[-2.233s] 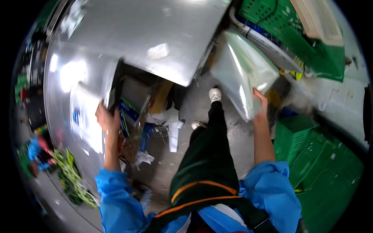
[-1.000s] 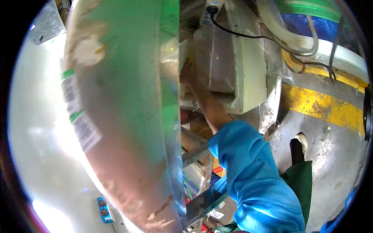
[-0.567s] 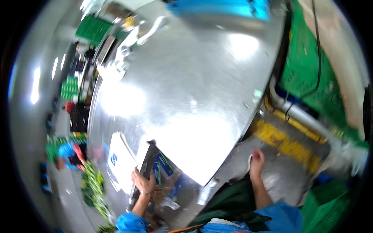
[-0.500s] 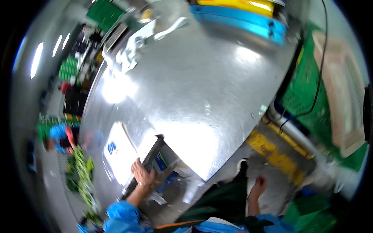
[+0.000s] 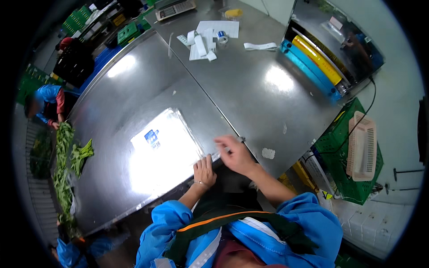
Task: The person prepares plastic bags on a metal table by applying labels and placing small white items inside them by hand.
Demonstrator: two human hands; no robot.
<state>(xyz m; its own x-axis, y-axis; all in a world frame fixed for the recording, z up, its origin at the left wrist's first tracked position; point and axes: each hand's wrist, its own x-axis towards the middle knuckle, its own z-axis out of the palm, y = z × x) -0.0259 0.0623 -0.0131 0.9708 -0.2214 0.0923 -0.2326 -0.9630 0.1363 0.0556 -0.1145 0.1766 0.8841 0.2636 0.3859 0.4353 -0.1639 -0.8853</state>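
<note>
A flat stack of clear plastic bags (image 5: 181, 129) with a blue print lies on the steel table (image 5: 134, 96), close to its front edge. My left hand (image 5: 205, 173) rests at the table edge by the near right corner of the stack, its fingers stretched out and nothing seen in them. Just to the right, my right hand (image 5: 236, 155) is held over the table edge near the seam, with its fingers apart and loosely bent. It holds nothing that I can see. Glare whitens much of the stack and the steel left of my hands.
Leafy greens (image 5: 65, 165) line the far left edge beside a person (image 5: 47, 100) in blue sleeves. At the back are paper labels (image 5: 201, 44), a tape roll (image 5: 222, 37) and a scale (image 5: 175, 9). A wrapping machine (image 5: 313, 62) stands back right, with a pink basket (image 5: 363, 145) on green crates below.
My view has turned, and I face the table more squarely. My right hand has come up from low at my side to the table edge. My left hand stays near the bags.
</note>
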